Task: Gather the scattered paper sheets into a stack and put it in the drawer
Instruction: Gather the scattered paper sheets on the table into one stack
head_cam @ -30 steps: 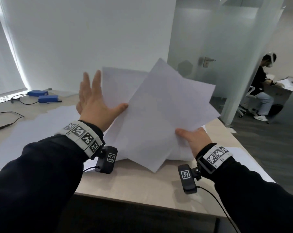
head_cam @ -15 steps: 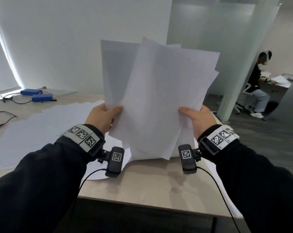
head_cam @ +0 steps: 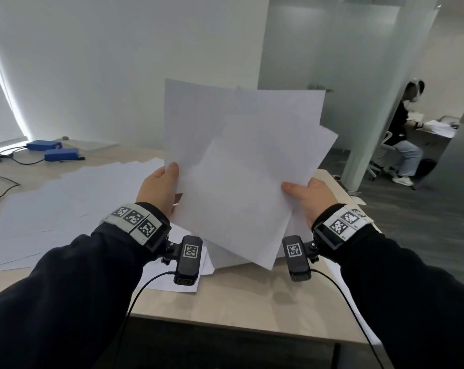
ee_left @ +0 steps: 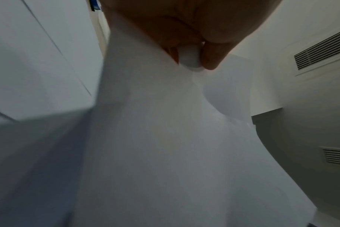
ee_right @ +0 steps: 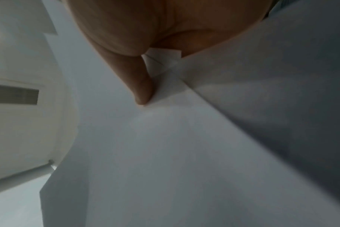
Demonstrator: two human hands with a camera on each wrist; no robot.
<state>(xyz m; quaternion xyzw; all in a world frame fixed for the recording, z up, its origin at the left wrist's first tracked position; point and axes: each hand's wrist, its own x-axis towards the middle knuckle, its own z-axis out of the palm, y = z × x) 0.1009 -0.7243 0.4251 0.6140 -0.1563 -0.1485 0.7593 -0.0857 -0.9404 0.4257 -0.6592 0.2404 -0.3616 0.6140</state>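
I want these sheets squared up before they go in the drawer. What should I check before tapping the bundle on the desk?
1. Left hand grips the held sheets: ok.
2. Right hand grips their other side: ok.
3. Sheet edges aligned: not ok, corners fan out.
4. Bare desk below for tapping: ok.
5. All paper gathered: not ok, loose sheets lie on the desk.
6. Drawer open: cannot tell, out of view.

No legible text — only coded markers
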